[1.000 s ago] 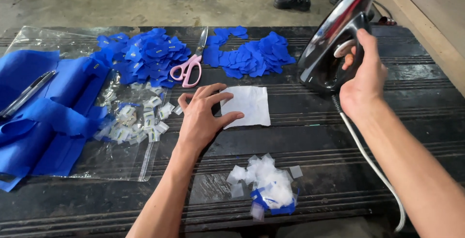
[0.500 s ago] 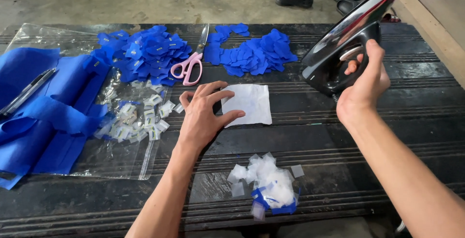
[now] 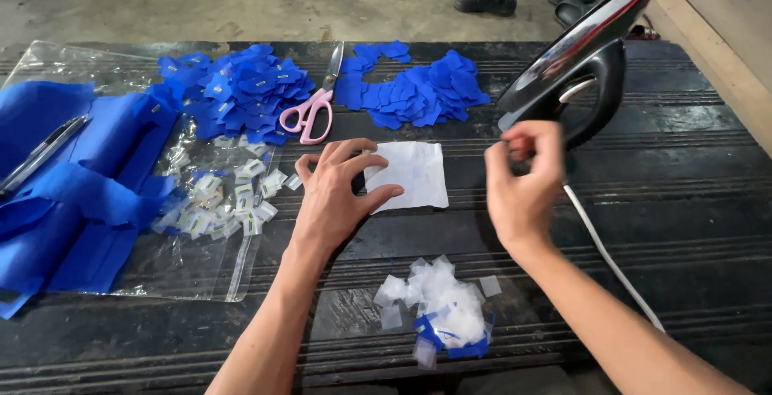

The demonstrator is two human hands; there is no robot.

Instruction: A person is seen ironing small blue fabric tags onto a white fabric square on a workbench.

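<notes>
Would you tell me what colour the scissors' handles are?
Pink; the scissors lie between the blue fabric piles, clearest in the head view.

A small sewing workshop: blue fabric pieces, scissors, iron on a dark worktable.

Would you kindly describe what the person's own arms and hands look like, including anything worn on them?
Both forearms are bare, with no sleeves in view. The left hand and the right hand wear no gloves, rings, watch or bracelets that can be seen. The right hand is slightly blurred.
</notes>
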